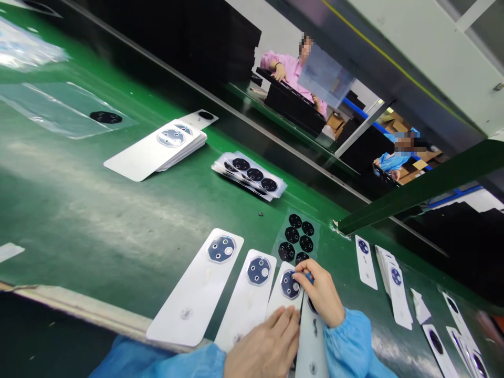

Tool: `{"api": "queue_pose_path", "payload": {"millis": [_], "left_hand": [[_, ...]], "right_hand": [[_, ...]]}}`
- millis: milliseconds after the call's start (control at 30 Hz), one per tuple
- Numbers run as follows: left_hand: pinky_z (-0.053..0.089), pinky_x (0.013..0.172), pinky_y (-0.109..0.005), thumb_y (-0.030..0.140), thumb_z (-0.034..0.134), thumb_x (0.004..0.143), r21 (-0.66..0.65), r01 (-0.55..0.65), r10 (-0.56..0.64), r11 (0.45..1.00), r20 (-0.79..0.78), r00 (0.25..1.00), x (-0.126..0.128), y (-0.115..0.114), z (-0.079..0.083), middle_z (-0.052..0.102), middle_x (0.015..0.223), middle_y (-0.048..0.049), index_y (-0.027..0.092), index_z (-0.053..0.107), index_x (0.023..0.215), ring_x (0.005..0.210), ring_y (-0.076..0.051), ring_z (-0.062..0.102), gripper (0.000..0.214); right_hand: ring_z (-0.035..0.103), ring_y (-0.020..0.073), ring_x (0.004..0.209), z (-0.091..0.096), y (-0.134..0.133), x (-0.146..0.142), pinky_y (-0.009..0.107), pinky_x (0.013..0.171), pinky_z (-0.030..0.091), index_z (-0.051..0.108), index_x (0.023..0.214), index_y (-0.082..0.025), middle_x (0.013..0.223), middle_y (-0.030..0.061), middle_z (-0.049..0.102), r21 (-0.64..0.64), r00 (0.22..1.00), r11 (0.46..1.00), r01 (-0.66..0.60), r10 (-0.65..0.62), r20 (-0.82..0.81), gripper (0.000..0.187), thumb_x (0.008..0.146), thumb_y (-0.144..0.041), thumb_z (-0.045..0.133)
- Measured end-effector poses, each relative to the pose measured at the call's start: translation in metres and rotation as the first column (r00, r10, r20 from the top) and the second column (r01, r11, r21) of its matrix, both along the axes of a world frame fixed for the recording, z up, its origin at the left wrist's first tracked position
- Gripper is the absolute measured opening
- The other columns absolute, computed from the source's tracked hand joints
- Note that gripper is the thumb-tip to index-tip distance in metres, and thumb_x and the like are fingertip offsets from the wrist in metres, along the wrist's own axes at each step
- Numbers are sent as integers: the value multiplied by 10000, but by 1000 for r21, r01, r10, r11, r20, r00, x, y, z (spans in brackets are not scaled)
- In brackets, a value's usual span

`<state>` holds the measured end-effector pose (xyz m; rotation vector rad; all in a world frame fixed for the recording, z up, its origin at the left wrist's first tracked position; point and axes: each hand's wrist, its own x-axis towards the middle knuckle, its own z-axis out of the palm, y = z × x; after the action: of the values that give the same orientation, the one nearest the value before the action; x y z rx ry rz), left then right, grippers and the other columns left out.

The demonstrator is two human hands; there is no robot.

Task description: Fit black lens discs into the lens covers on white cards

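Three white cards lie side by side at the near edge of the green table [79, 220], each with a dark octagonal lens piece: the left card [197, 291], the middle card [248, 299], the third card [284, 294]. My left hand [265, 344] lies flat, fingers stretched, on the lower part of the third card. My right hand [322, 291] has its fingers pinched at the edge of that card's octagonal piece [290, 284]; what they pinch is too small to name. A clear sheet of black round stickers [297, 239] lies just beyond.
A stack of white cards [157, 149] and a pile of sticker sheets [250, 176] lie farther back. More cards [396, 286] spread to the right. A clear film with a black piece [66, 113] sits far left. Two people work beyond the green rail [417, 189].
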<state>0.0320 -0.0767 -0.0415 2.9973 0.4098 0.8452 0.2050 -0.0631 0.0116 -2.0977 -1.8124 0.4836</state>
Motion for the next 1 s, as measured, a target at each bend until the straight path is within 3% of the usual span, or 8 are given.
{"api": "queue_pose_path", "payload": {"millis": [367,633,733,833,933,1000], "left_hand": [[358,953,-327,195,415,916,-10,7,-7,1000,8,1000,0,1,2,653,1120,-102,93,617,1057,1032,-200,583,267],[355,958,-318,205,421,917,-55,9,-10,998,-14,1000,-1,2,4,661,1099,-93,97,614,1075,1006,-190,593,271],[352,970,-308,216,428,919,-78,11,-11,997,-8,1000,0,3,4,676,1052,-72,107,621,1058,986,-181,601,262],[355,968,-309,221,416,925,-49,-1,2,999,17,1000,-1,3,5,661,1109,-84,98,618,1071,1027,-188,590,279],[357,963,-324,209,400,928,-20,-10,11,1000,33,999,-2,2,4,656,1127,-95,88,620,1073,1037,-201,589,290],[345,982,-332,202,390,932,-7,3,-3,1000,28,1000,-2,2,4,653,1133,-96,87,613,1090,1049,-202,585,296]], "right_hand": [[577,155,650,-5,11,6,263,627,415,473,760,-217,701,-16,567,-124,984,985,-121,136,116,158,896,-218,393],[542,178,602,-12,-15,-10,293,567,389,401,794,-223,713,8,511,-118,955,973,-199,220,200,120,885,-185,332],[528,142,604,-4,-31,-12,260,579,411,378,819,-231,720,-19,505,-124,958,958,-257,270,101,102,897,-174,343],[516,133,686,7,-43,-10,250,634,434,351,821,-234,786,-3,478,-38,961,964,-264,260,-90,119,921,-178,316],[519,153,838,15,-46,-9,279,743,437,345,802,-232,888,36,489,82,949,977,-198,212,-235,142,938,-208,312],[528,151,819,17,-41,-12,275,730,435,350,793,-233,866,31,511,105,940,988,-118,145,-308,157,947,-249,329]]}}
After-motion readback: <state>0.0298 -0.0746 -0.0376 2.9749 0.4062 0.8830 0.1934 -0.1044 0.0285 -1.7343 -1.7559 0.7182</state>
